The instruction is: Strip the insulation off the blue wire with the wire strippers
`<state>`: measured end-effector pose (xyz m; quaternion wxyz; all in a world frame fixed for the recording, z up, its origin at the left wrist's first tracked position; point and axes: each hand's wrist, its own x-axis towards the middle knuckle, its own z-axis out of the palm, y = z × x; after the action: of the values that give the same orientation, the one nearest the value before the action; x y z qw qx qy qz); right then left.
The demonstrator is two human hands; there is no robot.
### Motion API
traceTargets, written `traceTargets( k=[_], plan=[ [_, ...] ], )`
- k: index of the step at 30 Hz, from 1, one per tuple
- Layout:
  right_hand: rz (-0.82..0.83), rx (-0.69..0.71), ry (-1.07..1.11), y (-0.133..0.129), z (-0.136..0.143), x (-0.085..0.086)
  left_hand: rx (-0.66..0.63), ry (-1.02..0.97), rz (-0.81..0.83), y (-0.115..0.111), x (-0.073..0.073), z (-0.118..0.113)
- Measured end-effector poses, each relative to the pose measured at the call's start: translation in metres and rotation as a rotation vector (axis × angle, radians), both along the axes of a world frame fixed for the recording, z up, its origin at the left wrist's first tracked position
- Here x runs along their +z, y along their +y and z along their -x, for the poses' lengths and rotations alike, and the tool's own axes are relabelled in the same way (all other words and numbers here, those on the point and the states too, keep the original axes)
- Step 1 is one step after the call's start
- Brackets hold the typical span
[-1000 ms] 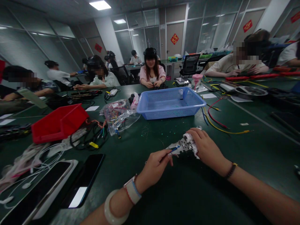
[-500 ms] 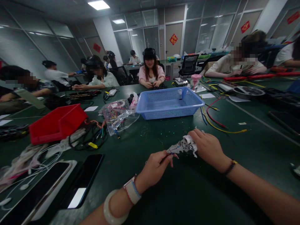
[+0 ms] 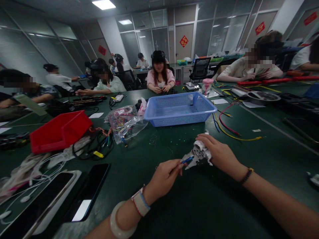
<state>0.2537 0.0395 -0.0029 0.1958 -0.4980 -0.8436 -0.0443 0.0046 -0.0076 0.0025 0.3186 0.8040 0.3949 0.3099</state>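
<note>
My right hand is closed around the handles of metal wire strippers, which have white wrapping bunched about the grips. The jaws stand apart and point left toward my other hand. Between thumb and fingers, my left hand pinches a short blue wire. Its tip reaches between the parted jaws; whether it touches them I cannot tell. Small green and pale scraps lie on the dark green table beyond the hands.
A blue basket stands ahead, beside a clear bag of wires. To the left are a red bin, phones and white earphone cords. Loose yellow wires lie at right. Several people sit around the tables.
The strippers' jaws have gone from nearly closed to wide apart. The blue wire now shows more clearly between them, and my left hand has shifted slightly.
</note>
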Motion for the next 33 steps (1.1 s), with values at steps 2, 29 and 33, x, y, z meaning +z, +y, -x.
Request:
traceTargets(
  k=[2, 29, 33],
  plan=[
    [0.006, -0.008, 0.003, -0.0007, 0.0003, -0.0006, 0.003, -0.002, -0.001, 0.0002, 0.0003, -0.0003],
    [-0.194, -0.048, -0.053, -0.0015, 0.0025, -0.0031, 0.078, -0.065, 0.085, -0.0019, 0.0044, -0.0003],
    [-0.271, -0.062, -0.087, -0.0012, 0.0027, -0.0034, 0.09, -0.092, 0.125, -0.0032, 0.003, -0.0007]
  ],
)
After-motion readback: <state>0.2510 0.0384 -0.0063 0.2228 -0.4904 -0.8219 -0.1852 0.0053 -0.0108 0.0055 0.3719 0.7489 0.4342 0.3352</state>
